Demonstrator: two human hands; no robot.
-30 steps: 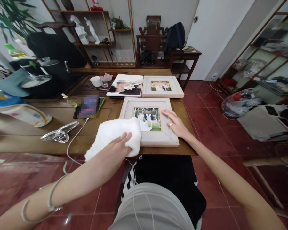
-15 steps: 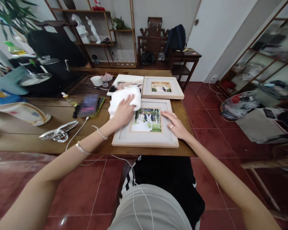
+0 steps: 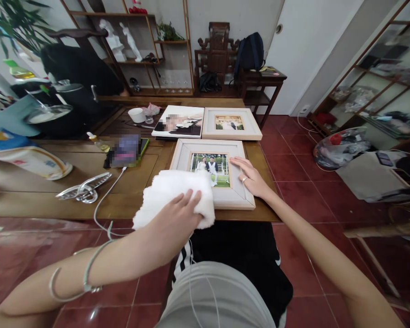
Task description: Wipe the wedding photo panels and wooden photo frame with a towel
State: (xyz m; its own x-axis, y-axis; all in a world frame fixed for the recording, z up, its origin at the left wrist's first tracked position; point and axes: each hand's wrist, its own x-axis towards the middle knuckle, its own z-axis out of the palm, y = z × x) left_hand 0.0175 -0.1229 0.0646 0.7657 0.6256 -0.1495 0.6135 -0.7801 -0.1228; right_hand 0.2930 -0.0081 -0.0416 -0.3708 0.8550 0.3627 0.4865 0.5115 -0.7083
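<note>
My left hand (image 3: 182,209) presses on a folded white towel (image 3: 171,191), fingers bent over its right part. The towel covers the near left corner of a picture frame (image 3: 225,199) with a pale, wide border, and overhangs the table's front edge. Inside the frame is a photo (image 3: 213,166) of two people on grass, its lower left hidden by the towel. On the frame's right border rests my right hand (image 3: 251,178), its fingers stretched out towards the photo and a ring on one of them.
Behind lie a second framed photo (image 3: 232,130) and a photo album or print (image 3: 181,122). To the left on the wooden table (image 3: 123,196) are a clear hair clip (image 3: 85,187), a phone (image 3: 126,150) on a white cable, a small dropper bottle (image 3: 99,142) and a large bottle (image 3: 23,152).
My left hand has drawn the towel from the frame's far left corner towards me to its near left corner, uncovering the album behind. My right hand has stayed in place.
</note>
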